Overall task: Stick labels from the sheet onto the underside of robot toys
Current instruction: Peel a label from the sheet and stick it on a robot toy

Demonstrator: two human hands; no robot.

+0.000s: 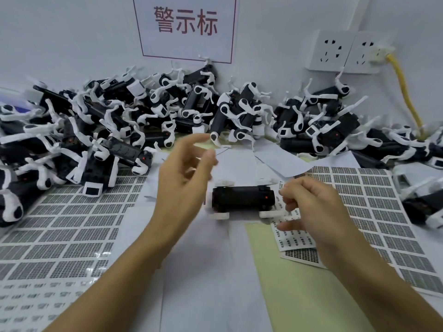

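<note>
Black, with white legs, the robot toy (pixel 242 199) lies belly-up on paper between both hands. The left hand (pixel 185 173) hovers raised, fingers loosely spread, holding nothing. The right hand (pixel 311 207) has curled fingers above the label sheet (pixel 291 233); whether it pinches a label is unclear.

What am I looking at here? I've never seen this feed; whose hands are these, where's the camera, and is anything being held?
There is one picture, from a camera worn on a person's head, looking down at their bare hands. The left hand is raised, fingers relaxed, holding nothing. The right hand is curled beside a black robot toy lying on the table, white legs sticking out; whether it pinches a label is too blurred to tell. Label sheets cover the table on both sides. A heap of toys lies against the wall, under a sign and sockets.
</note>
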